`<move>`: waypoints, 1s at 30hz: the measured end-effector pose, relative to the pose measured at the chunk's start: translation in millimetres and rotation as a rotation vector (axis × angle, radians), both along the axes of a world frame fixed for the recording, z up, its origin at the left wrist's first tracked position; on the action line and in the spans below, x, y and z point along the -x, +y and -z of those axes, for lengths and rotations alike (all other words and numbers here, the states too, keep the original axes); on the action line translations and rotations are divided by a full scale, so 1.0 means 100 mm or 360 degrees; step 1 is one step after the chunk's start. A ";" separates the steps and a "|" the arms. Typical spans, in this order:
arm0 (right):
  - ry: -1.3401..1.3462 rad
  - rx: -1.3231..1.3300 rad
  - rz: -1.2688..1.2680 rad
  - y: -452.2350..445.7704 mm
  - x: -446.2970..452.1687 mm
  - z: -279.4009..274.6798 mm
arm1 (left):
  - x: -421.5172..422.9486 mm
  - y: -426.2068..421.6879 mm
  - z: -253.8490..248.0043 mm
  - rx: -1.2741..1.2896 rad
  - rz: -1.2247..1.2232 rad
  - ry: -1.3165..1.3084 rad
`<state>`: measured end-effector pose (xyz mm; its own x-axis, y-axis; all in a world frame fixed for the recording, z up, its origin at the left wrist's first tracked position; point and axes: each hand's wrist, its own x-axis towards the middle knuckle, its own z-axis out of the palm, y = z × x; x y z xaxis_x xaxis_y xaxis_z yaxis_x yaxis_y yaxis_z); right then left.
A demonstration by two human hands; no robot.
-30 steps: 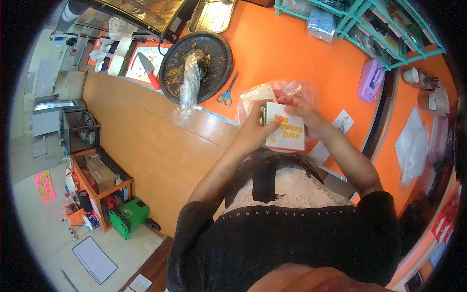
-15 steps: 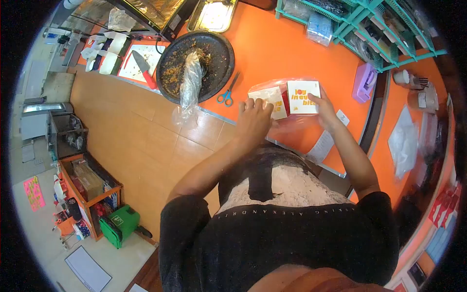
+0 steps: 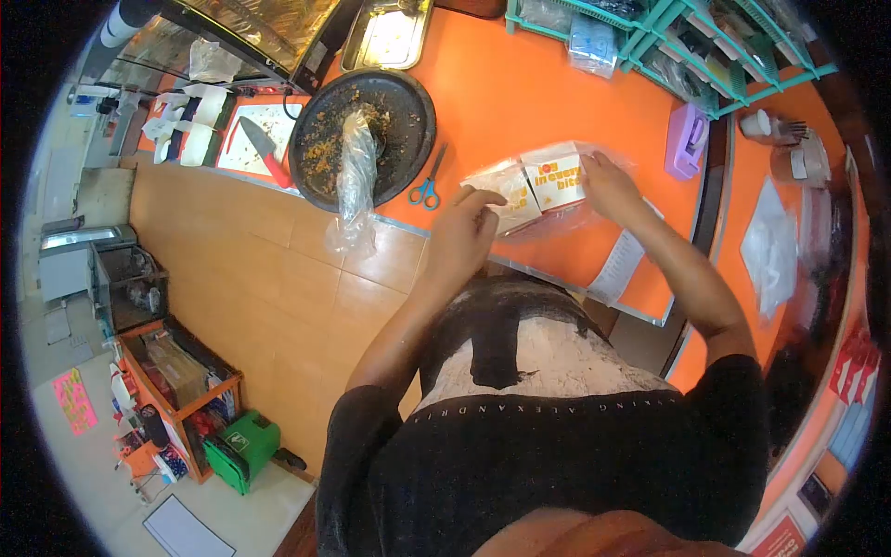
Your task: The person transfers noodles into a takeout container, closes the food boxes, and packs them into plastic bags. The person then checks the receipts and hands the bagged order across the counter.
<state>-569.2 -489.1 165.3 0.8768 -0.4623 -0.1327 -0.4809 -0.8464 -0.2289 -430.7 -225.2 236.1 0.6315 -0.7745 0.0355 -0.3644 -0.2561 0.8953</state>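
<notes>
left hand (image 3: 463, 228) obscures part of left box (image 3: 516, 213); right hand (image 3: 611, 189) obscures right box's (image 3: 555, 180) edge; neither grip can be determined. the gap between boxes has narrowed.

The left box (image 3: 522, 206) and right box (image 3: 561, 197) look like smooth card; the bag (image 3: 555, 222) is glossy plastic, the tray (image 3: 388, 39) shiny metal.

My feed gives me a black, short-sleeved fabric T-shirt (image 3: 557, 464) with a thin row of small white capital letters (image 3: 543, 408) and a mottled cream-and-black print (image 3: 571, 357); beyond the plain black sleeves (image 3: 360, 427), left hand (image 3: 461, 238) and right hand (image 3: 613, 192) are bare.
</notes>
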 end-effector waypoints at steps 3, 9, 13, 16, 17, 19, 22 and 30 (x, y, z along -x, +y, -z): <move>0.0804 0.0199 -0.0340 -0.03 -0.15 -0.85 | -0.06 0.10 0.01 -0.0266 -0.0001 -0.0523; 0.0878 0.0108 -0.1335 -0.57 -0.10 -0.50 | -0.07 0.09 -0.15 -0.0574 0.0407 -0.0868; 0.0306 -0.0305 -0.0958 -0.46 0.06 -0.41 | 0.00 0.11 -0.22 -0.0619 0.0504 -0.0858; -0.0380 -0.0118 -0.0829 -0.41 0.15 -0.48 | 0.11 0.12 -0.17 -0.0447 0.0484 -0.1057; -0.0702 0.0051 -0.0390 -0.38 0.20 -0.44 | 0.17 0.10 -0.15 -0.0357 0.0383 -0.1122; -0.1021 0.0226 0.0046 -0.44 0.29 -0.17 | 0.27 0.04 -0.13 -0.0260 0.0267 -0.1196; -0.0434 -0.1129 0.0681 -0.56 0.55 0.28 | 0.40 0.00 -0.03 -0.0261 0.0259 -0.1199; -0.0594 -0.0768 0.0709 -0.65 0.65 -0.61 | -0.25 0.02 -0.10 -0.0376 0.0932 -0.1319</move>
